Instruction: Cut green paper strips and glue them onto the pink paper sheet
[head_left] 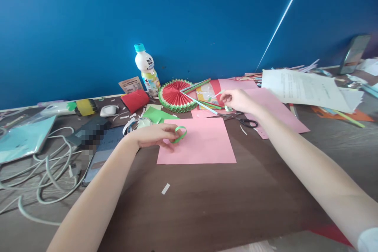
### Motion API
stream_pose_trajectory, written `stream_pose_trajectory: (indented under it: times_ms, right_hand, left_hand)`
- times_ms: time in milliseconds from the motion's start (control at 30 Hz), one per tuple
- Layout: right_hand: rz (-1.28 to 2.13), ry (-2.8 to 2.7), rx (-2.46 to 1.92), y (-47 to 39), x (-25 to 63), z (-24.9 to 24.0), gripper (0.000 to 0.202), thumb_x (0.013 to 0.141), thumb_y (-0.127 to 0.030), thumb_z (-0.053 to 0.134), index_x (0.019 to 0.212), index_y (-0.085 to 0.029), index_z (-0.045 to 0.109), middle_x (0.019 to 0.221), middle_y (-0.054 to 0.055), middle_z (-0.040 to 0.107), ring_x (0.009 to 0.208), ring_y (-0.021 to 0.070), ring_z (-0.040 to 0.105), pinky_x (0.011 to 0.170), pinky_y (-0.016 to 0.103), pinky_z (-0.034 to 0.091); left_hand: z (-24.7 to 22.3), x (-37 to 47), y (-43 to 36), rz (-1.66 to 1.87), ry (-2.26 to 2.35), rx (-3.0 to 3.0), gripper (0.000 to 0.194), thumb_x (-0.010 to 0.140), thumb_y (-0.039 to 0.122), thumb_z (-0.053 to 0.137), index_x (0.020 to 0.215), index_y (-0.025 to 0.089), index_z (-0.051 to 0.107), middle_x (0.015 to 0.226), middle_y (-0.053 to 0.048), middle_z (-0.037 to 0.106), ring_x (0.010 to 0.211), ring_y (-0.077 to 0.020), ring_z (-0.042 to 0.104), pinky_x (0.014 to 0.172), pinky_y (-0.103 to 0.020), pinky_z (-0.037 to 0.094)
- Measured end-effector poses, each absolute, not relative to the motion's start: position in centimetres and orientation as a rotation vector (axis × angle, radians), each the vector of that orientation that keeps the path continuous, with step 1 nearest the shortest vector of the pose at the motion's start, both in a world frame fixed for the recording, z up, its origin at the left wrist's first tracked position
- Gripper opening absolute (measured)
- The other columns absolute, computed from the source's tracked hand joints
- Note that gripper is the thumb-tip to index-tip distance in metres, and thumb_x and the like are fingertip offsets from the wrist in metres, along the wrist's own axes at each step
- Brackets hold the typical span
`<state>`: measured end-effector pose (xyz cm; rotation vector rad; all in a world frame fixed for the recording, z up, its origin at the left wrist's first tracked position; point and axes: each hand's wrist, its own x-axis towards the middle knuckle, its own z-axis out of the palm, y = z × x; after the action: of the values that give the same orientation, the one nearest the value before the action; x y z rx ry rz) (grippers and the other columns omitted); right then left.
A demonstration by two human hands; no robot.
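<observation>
My left hand (158, 135) is above the left part of a pink paper sheet (203, 141), its fingers closed on a small green paper ring (181, 138). Farther back on the right, my right hand (238, 100) has its fingertips pinched together near some paper strips. A small whitish-green bit shows under those fingers, but I cannot make out what they hold. Black-handled scissors (249, 123) lie just below that hand. Behind the sheet stands a round pleated paper fan (175, 93), red with a green rim, with several coloured strips (203, 104) beside it.
A bottle (145, 63) stands against the blue wall. Tape rolls (143, 122), green paper (156, 114), a tablet-like device (108, 149) and tangled white cables (53, 169) are on the left. Printed sheets (301, 88) and more pink paper (277, 108) lie right. A white scrap (165, 188) is in front.
</observation>
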<state>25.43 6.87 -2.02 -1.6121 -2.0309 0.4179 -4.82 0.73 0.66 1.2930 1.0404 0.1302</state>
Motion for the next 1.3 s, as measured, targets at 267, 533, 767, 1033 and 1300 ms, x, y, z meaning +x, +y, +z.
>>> stream_pose_trajectory:
  times_ms: [267, 533, 767, 1033, 1300]
  right_hand:
    - [0.578, -1.965, -1.707, 6.2, 25.4, -1.2, 0.014, 0.072, -0.013, 0.048, 0.078, -0.015, 0.062, 0.073, 0.005, 0.066, 0.059, 0.0137, 0.058, 0.05, 0.023, 0.04]
    - [0.43, -2.001, -1.545, 6.2, 24.8, -1.0, 0.022, 0.066, -0.007, 0.048, 0.08, -0.015, 0.064, 0.086, 0.004, 0.065, 0.066, 0.012, 0.052, 0.061, 0.024, 0.041]
    - [0.905, -2.235, -1.391, 3.9, 22.8, 1.1, 0.015, 0.073, -0.02, 0.053, 0.084, -0.017, 0.063, 0.083, 0.003, 0.063, 0.069, 0.0126, 0.056, 0.062, 0.024, 0.042]
    - [1.257, -2.305, -1.077, 1.5, 19.6, 1.3, 0.02, 0.078, -0.029, 0.053, 0.094, -0.016, 0.057, 0.088, 0.005, 0.064, 0.077, 0.014, 0.059, 0.066, 0.027, 0.045]
    - [0.918, -2.312, -0.992, -0.7, 16.8, 0.3, 0.014, 0.076, -0.028, 0.057, 0.085, -0.018, 0.053, 0.081, 0.002, 0.059, 0.07, 0.0121, 0.053, 0.061, 0.024, 0.041]
  left_hand:
    - [0.7, -4.8, 0.7, 0.143, 1.062, 1.267, 0.033, 0.066, 0.037, 0.068, 0.089, 0.015, 0.061, 0.087, -0.001, 0.046, 0.082, -0.0128, 0.048, 0.078, -0.034, 0.05]
    - [0.6, -4.8, 0.7, 0.141, 1.039, 1.316, 0.031, 0.068, 0.038, 0.067, 0.089, 0.016, 0.061, 0.085, -0.001, 0.046, 0.079, -0.0124, 0.049, 0.073, -0.032, 0.05]
    - [0.6, -5.0, 1.0, 0.154, 0.994, 1.405, 0.022, 0.068, 0.031, 0.064, 0.084, 0.016, 0.058, 0.08, 0.0, 0.049, 0.076, -0.013, 0.053, 0.068, -0.029, 0.049]
    - [1.3, -4.3, 0.5, 0.136, 0.996, 1.474, 0.021, 0.065, 0.022, 0.059, 0.087, 0.019, 0.057, 0.085, 0.0, 0.054, 0.079, -0.0129, 0.054, 0.07, -0.026, 0.049]
    - [1.2, -3.3, 0.1, 0.134, 0.962, 1.524, 0.024, 0.064, 0.02, 0.06, 0.087, 0.018, 0.056, 0.084, 0.0, 0.055, 0.078, -0.0129, 0.055, 0.069, -0.026, 0.047]
